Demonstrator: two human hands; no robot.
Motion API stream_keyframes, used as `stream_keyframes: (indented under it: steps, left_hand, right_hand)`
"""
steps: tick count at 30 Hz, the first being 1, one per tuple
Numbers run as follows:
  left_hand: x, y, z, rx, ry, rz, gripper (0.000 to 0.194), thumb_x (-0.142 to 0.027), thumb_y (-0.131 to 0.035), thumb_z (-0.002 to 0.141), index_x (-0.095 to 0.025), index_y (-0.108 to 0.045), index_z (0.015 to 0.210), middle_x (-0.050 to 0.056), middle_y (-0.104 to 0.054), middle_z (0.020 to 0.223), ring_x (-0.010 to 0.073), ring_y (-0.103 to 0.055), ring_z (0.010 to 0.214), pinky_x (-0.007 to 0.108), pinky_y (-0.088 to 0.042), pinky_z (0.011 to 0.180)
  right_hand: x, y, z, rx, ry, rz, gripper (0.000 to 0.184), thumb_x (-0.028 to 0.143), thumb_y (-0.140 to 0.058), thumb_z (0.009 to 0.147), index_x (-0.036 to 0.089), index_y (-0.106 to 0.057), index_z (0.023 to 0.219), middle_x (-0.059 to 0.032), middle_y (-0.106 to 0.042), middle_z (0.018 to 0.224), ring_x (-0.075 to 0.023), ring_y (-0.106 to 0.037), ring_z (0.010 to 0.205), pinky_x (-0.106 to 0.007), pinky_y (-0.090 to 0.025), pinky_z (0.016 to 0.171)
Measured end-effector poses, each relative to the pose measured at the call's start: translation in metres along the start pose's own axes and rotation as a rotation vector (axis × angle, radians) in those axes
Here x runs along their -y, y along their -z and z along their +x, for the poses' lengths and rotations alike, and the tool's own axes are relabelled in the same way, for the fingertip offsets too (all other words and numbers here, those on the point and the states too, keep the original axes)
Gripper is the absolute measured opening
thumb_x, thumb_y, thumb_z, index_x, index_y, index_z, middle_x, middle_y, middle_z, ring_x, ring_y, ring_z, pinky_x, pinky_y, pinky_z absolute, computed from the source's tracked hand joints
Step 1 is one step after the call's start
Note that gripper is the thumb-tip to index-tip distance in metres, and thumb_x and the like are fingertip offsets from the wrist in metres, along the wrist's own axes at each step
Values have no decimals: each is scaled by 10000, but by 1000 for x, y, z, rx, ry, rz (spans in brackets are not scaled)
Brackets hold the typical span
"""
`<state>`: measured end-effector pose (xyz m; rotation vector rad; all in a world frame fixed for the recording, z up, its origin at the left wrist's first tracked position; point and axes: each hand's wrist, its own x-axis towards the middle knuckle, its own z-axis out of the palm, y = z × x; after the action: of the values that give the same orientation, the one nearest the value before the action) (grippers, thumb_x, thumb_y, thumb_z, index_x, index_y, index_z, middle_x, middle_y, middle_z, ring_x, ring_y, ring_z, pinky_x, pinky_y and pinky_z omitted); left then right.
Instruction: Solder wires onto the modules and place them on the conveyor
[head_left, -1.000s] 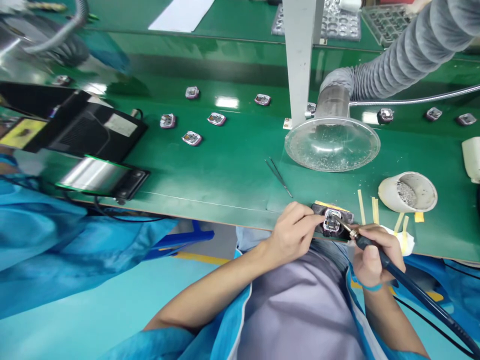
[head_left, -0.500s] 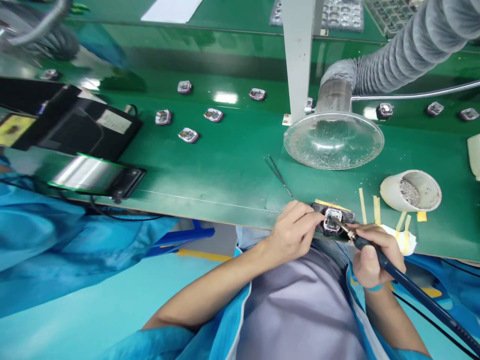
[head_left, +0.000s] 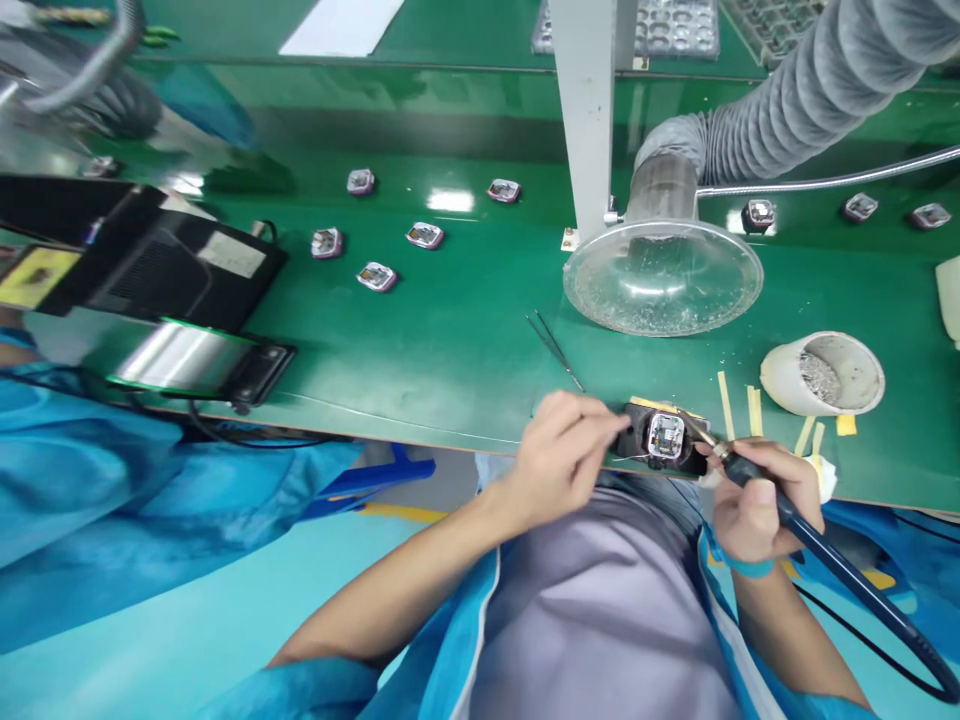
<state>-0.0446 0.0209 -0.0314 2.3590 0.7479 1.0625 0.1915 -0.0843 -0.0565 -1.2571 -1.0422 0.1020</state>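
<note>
A small square metal-framed electronic unit (head_left: 666, 437) sits in a black holder (head_left: 637, 430) with yellow tape beneath it, at the bench's near edge. My left hand (head_left: 562, 455) is just left of it, fingertips pinched against the holder's left side. My right hand (head_left: 757, 500) grips a dark soldering iron (head_left: 817, 550), whose brass tip (head_left: 701, 432) rests near the unit's right edge. A thin wire may run from my left fingers, but it is too fine to be sure.
Fine tweezers (head_left: 555, 350) lie on the green bench mat (head_left: 450, 320) beyond my left hand. A clear fume-extractor hood (head_left: 664, 280) with a grey hose (head_left: 810, 130) stands close behind the holder. A white cup of solder dross (head_left: 821, 375) and yellow tape strips (head_left: 726, 405) are right. A co-worker's blue sleeve (head_left: 75, 470) is left.
My left hand has drawn back left off the unit. The iron tip has shifted from over the unit to its right edge, and the holder sits slightly more upright.
</note>
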Motion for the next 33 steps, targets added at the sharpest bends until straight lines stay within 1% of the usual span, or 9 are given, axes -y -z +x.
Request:
stream_keyframes:
  steps: [2, 5, 7, 11, 16, 19, 22, 27, 33]
  left_hand:
    - [22, 7, 5, 10, 130, 211, 439, -66, -569, 1092, -249, -763, 1441, 158, -797, 1379, 312, -725, 1262, 495, -569, 1038]
    - [55, 20, 16, 0, 331, 461, 389, -121, -565, 1084, -252, -802, 1363, 192, -708, 1585, 408, -634, 1434, 604, -505, 1114]
    - [70, 30, 20, -21, 412, 541, 315, -168, -590, 1087, -258, -824, 1278, 184, -735, 1512, 422, -624, 1403, 611, -471, 1114]
    - [81, 45, 18, -1, 486, 575, 229, -231, -613, 1100, -268, -826, 1175, 136, -783, 1133, 377, -648, 1138, 590, -443, 1090]
    - [65, 46, 5, -105, 444, 417, 220, -257, -566, 1140, -250, -783, 1173, 96, -777, 1057, 315, -671, 1041, 498, -508, 1017]
    - [45, 37, 0, -242, 360, 297, 158, -302, -563, 1189, -248, -710, 1165, 67, -761, 1071, 269, -699, 1040, 419, -554, 948]
    - [33, 25, -5, -271, 321, 232, 97, -295, -586, 1194, -247, -668, 1175, 56, -748, 1092, 241, -716, 1019, 379, -570, 906]
    - [30, 12, -7, -248, 424, 140, 121, -341, -610, 1202, -241, -676, 1191, 60, -754, 1081, 236, -745, 999, 374, -590, 890]
    - [-6, -17, 4, -272, 500, -320, 199, -442, -615, 1240, -261, -673, 1297, 80, -804, 1167, 230, -832, 1083, 379, -675, 981]
  right_hand:
    - [-2, 1, -2, 0, -6, -13, 324, 500, -739, 1096, 191, -809, 1160, -62, -750, 944, -272, -758, 779, -445, -661, 668]
    - [-3, 4, -4, 26, -4, -44, 327, 498, -736, 1110, 189, -811, 1185, -74, -762, 982, -282, -777, 824, -460, -685, 711]
    - [-4, 6, -3, 53, 15, -69, 320, 485, -721, 1129, 193, -816, 1217, -79, -769, 1009, -278, -784, 842, -456, -692, 734]
    - [-1, 7, 6, 160, 84, -133, 364, 484, -766, 1131, 207, -824, 1360, -104, -803, 1107, -279, -813, 936, -414, -707, 777]
    - [2, -2, 25, 428, 328, -209, 629, 530, -658, 1210, 244, -554, 1760, -140, -845, 1282, -341, -828, 1238, -593, -745, 1085]
    - [0, -6, 30, 510, 406, -187, 712, 485, -670, 1211, 245, -428, 1835, -133, -846, 1318, -340, -803, 1341, -660, -678, 1224]
    - [-1, -7, 30, 582, 435, -182, 722, 476, -675, 1211, 239, -413, 1841, -136, -850, 1320, -350, -789, 1383, -695, -623, 1283]
    - [0, -5, 21, 437, 360, -205, 623, 473, -673, 1213, 228, -541, 1770, -104, -876, 1198, -323, -831, 1234, -623, -690, 1206]
    - [0, -1, 12, 340, 227, -191, 623, 488, -655, 1222, 204, -543, 1766, -117, -883, 1148, -345, -860, 1177, -596, -749, 1051]
